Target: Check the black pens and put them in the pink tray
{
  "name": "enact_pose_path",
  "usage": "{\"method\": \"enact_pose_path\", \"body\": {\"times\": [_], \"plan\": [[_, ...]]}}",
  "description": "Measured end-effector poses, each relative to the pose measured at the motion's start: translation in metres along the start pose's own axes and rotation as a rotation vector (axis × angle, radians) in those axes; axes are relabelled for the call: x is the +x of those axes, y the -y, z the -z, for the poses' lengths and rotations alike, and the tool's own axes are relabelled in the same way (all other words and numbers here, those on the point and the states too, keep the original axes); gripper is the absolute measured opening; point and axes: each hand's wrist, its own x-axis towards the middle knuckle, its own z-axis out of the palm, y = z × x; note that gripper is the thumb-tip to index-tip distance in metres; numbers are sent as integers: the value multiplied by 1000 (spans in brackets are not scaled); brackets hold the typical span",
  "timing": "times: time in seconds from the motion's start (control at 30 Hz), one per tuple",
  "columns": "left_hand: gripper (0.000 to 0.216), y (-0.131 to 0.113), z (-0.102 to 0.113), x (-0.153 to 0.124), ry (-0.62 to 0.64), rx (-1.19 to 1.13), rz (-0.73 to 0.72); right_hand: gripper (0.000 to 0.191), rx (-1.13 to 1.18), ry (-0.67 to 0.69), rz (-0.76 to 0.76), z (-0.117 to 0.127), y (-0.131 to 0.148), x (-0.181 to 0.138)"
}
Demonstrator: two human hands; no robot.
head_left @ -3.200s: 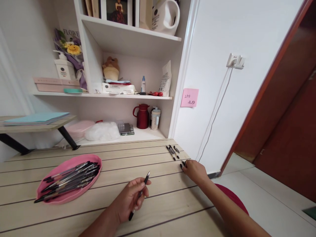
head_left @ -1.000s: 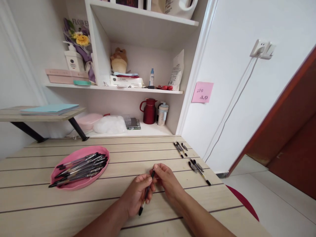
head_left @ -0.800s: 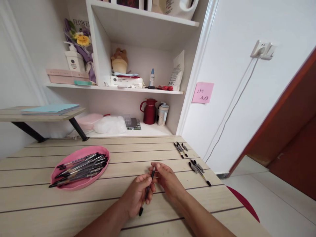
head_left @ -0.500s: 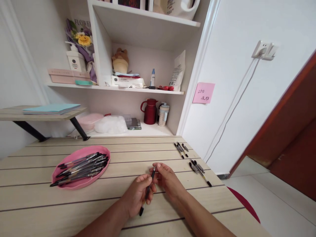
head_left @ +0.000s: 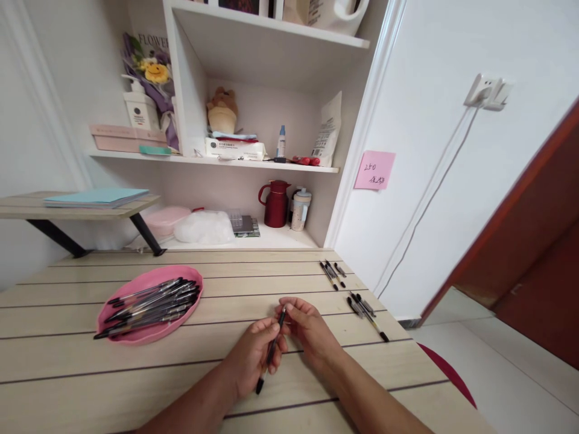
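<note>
My left hand [head_left: 253, 357] is closed around the barrel of a black pen [head_left: 270, 352], which slants up and to the right over the wooden table [head_left: 90, 367]. My right hand [head_left: 310, 331] pinches the pen's upper end with thumb and fingertips. Both hands meet near the middle of the table. A pink oval tray [head_left: 149, 304] with several black pens lies to the left. Two small groups of pen parts lie at the table's right edge, one farther back [head_left: 332, 274] and one nearer [head_left: 366, 310].
White shelving [head_left: 253, 163] behind the table holds a red jug [head_left: 274, 205], a cup, bottles and boxes. A pink sticky note [head_left: 374, 170] hangs on the wall. A raised side shelf [head_left: 76, 205] carries a blue folder. A red stool [head_left: 446, 377] and a door are on the right.
About three seconds ago my right hand was at the table's right edge by the pen parts. It has come back to the pen's tip. Over the last second the hands barely moved.
</note>
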Motion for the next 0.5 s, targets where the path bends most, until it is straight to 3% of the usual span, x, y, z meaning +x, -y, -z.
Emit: {"method": "enact_pose_path", "body": {"times": [0.07,0.2,0.33,0.43,0.5], "plan": [[25,0,0,0,-2,-2,3,30,19,-22,-13,1,0,0],[24,2,1,1,1,-6,10,28,-28,56,-34,2,1,0],[23,4,2,2,-1,-15,3,28,15,-27,-13,2,1,0],[21,5,3,2,9,-15,-1,27,-19,53,-40,1,-1,0],[21,5,4,2,17,-9,6,26,-24,30,-11,1,0,1]]}}
